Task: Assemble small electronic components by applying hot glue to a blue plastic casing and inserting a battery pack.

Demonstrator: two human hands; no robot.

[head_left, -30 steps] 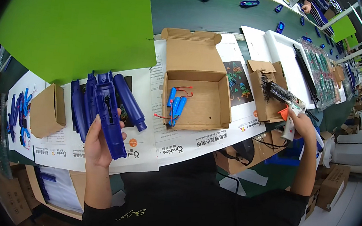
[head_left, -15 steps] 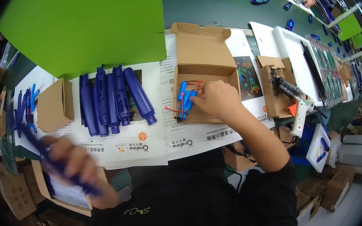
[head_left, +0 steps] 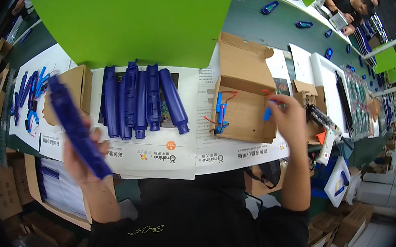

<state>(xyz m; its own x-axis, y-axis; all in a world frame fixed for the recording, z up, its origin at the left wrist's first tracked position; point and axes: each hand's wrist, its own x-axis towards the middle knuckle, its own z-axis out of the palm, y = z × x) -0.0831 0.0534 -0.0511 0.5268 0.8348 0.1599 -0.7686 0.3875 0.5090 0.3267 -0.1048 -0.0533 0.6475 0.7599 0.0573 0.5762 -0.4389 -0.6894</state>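
My left hand (head_left: 81,159) grips a long dark blue plastic shell piece (head_left: 74,125), held slanted above the table's near edge. My right hand (head_left: 288,118) is raised over the right side of an open cardboard box (head_left: 241,75) and pinches a small light blue part with red wire (head_left: 267,112). More small blue parts with red wires (head_left: 219,111) lie inside that box. A row of several dark blue shell pieces (head_left: 142,99) lies on printed paper sheets (head_left: 157,148) between my hands.
A big green board (head_left: 122,14) stands behind the row. A small brown box (head_left: 73,93) sits at left, with blue parts (head_left: 29,96) beyond it. A glue gun (head_left: 324,137) lies at right. Another person (head_left: 347,9) works at the far end of the conveyor.
My left hand has lifted a blue shell piece from below the table's edge to beside the row. My right hand came out of the box holding a small blue part.
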